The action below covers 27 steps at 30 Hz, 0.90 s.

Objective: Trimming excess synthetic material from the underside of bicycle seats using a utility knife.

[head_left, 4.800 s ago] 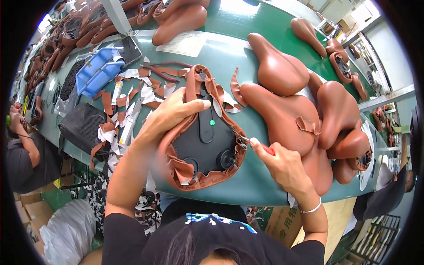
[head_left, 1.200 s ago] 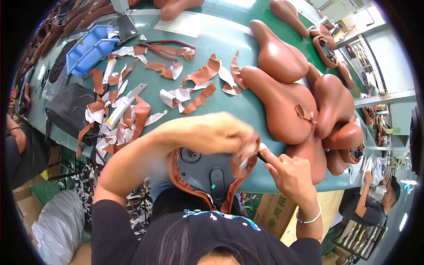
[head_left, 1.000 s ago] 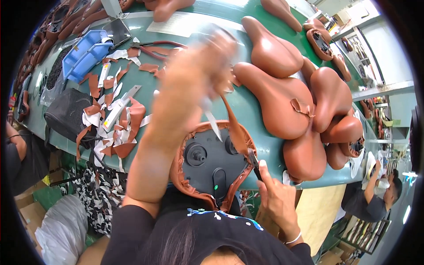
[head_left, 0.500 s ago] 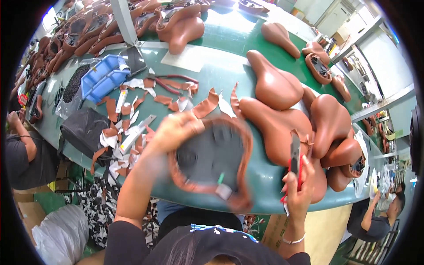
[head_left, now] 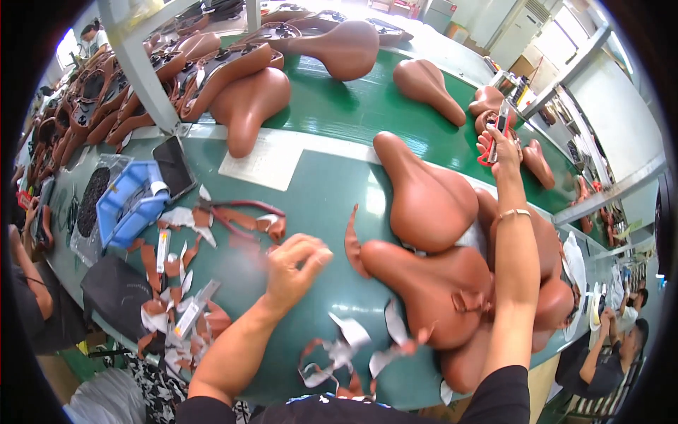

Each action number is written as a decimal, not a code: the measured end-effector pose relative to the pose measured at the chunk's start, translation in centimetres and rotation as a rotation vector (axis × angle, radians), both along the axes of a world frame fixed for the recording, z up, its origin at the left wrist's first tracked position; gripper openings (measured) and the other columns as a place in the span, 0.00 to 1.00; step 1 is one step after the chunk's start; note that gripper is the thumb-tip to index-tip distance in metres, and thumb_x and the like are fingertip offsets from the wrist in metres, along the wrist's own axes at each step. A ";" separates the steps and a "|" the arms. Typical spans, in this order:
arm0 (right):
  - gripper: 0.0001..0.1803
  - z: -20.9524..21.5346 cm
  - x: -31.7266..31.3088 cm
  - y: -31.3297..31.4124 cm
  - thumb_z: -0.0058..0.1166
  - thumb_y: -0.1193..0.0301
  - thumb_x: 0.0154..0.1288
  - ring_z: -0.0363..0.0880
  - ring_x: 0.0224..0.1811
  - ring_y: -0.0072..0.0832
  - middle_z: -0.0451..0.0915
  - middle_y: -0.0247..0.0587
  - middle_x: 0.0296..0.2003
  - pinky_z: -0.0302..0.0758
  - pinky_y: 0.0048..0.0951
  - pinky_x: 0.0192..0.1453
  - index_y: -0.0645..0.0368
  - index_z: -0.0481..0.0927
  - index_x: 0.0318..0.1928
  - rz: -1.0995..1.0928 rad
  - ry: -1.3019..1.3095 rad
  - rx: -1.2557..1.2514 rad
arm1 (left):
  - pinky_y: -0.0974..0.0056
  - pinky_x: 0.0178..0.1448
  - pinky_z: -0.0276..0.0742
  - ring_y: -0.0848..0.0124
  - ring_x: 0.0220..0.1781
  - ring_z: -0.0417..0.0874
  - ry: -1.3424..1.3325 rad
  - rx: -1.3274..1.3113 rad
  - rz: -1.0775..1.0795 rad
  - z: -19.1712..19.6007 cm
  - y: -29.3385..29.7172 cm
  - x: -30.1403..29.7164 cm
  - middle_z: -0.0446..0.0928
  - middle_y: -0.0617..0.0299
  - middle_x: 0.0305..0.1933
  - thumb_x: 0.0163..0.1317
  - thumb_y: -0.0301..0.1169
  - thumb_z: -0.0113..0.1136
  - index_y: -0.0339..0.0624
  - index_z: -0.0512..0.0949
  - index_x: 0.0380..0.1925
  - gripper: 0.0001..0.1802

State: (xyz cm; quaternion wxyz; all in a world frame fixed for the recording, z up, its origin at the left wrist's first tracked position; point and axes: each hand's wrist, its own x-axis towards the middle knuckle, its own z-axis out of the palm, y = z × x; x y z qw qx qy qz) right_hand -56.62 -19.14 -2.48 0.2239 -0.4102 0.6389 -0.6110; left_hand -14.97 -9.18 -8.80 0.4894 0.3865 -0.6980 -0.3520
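Observation:
My left hand [head_left: 293,272] hovers over the green worktable [head_left: 332,191], fingers curled in, with nothing visible in them. Just beyond it lie red-handled pliers [head_left: 244,212] and brown leather offcuts [head_left: 272,225]. My right arm stretches far forward right. In my right hand [head_left: 506,155] is a red-handled utility knife [head_left: 501,124], its blade end pointing up. That hand is in front of brown bike saddles on the green belt, partly covering them. Below my forearm sits a pile of saddles; an upper saddle [head_left: 431,208] and a lower one [head_left: 431,283] show plainly.
A blue bin [head_left: 127,201], black phone [head_left: 174,166], black case [head_left: 116,293] and scraps occupy the left side. White-brown scraps [head_left: 339,353] lie near the front edge. A metal post [head_left: 138,71] stands by stacked saddles. A saddle [head_left: 346,49] rests far back. Other people work at both sides.
The upturned saddle has left my left hand. My right hand has reached forward with the knife. A saddle now shows far back on the belt. My view has tilted up.

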 end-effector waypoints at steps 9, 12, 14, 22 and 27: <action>0.18 -6.1 -7.6 -18.5 0.57 0.66 0.60 0.68 0.19 0.30 0.69 0.36 0.26 0.70 0.30 0.19 0.54 0.68 0.48 0.039 -0.486 0.073 | 0.66 0.28 0.69 0.68 0.22 0.75 -0.070 0.164 0.025 -0.9 -1.8 -0.3 0.75 0.57 0.22 0.60 0.26 0.61 0.32 0.76 0.21 0.11; 0.15 -5.6 -3.9 -20.0 0.59 0.66 0.59 0.67 0.19 0.24 0.69 0.32 0.25 0.69 0.26 0.20 0.54 0.73 0.44 0.057 -0.472 0.016 | 0.66 0.27 0.69 0.68 0.22 0.75 -0.077 0.175 0.035 -0.6 -1.8 -0.2 0.75 0.57 0.22 0.60 0.26 0.60 0.32 0.77 0.22 0.10; 0.13 -4.6 -1.9 -19.2 0.60 0.66 0.58 0.67 0.19 0.21 0.69 0.29 0.25 0.68 0.24 0.21 0.55 0.76 0.42 0.042 -0.447 -0.021 | 0.66 0.27 0.68 0.68 0.22 0.75 -0.049 0.153 0.028 -1.0 -1.7 -0.4 0.75 0.57 0.22 0.61 0.26 0.60 0.32 0.77 0.22 0.10; 0.16 6.1 12.8 -4.6 0.56 0.67 0.61 0.73 0.15 0.25 0.74 0.38 0.22 0.74 0.23 0.18 0.61 0.74 0.47 0.532 -0.642 -0.039 | 0.65 0.30 0.67 0.66 0.32 0.75 0.010 -0.101 0.116 -1.7 -1.3 -0.5 0.75 0.57 0.30 0.58 0.28 0.63 0.37 0.77 0.28 0.07; 0.16 8.6 20.0 11.9 0.61 0.65 0.58 0.73 0.17 0.21 0.73 0.31 0.24 0.73 0.20 0.20 0.57 0.77 0.45 0.652 -0.355 0.277 | 0.53 0.60 0.64 0.53 0.59 0.70 -0.238 -0.475 0.444 1.1 0.7 -0.5 0.66 0.49 0.59 0.46 0.38 0.73 0.40 0.67 0.56 0.37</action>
